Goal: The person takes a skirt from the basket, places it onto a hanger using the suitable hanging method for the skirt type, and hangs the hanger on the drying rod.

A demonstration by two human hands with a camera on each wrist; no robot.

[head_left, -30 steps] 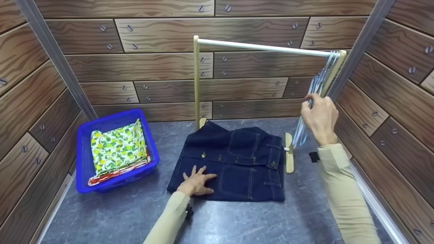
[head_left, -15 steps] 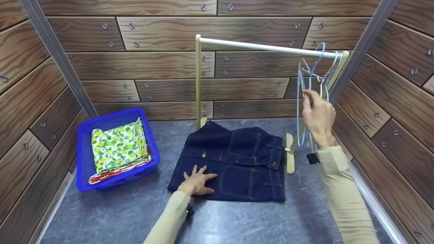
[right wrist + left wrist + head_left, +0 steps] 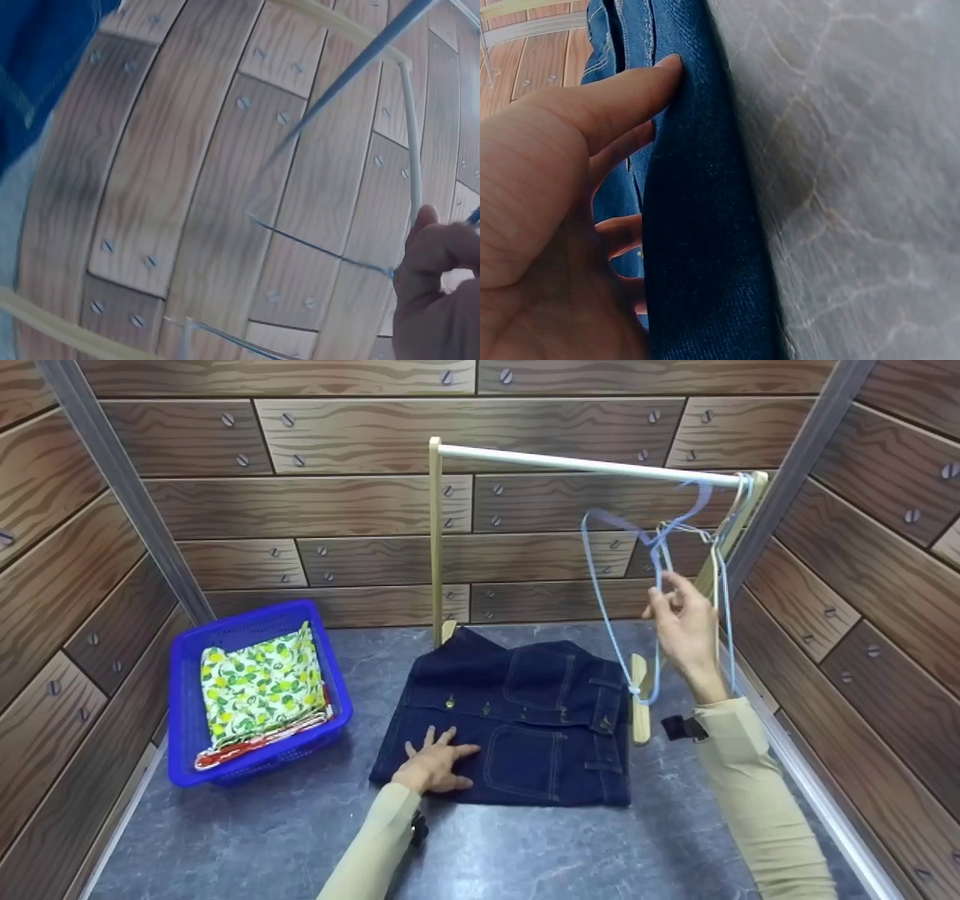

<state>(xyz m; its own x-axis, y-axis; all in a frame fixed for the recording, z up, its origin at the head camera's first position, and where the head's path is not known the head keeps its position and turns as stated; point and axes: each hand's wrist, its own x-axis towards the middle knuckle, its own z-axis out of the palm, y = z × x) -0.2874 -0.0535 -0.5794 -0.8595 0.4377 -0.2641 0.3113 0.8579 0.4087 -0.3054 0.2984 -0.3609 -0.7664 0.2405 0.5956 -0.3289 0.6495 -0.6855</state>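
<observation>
Fetching the blue wire hanger (image 3: 651, 542), upper right by the rail (image 3: 562, 463), looks like the step. Right hand (image 3: 686, 622) pinches its side; left hand (image 3: 433, 765) spread on folded denim garment (image 3: 523, 761), lower centre. Next probably calls for hanger lowered to denim.

Tabletop (image 3: 525, 847): denim garment (image 3: 517, 712), basket (image 3: 186, 697), rack (image 3: 436, 547)

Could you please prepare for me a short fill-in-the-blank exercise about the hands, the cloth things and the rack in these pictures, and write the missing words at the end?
1. The left hand rests on a dark blue garment made of ____.
2. The right hand pinches a light blue clothes ____.
3. The lemon-print cloth lies inside a blue plastic ____.
4. The crossbar of the clothes rack is ____ in colour.

Missing words: denim; hanger; basket; white.
</observation>
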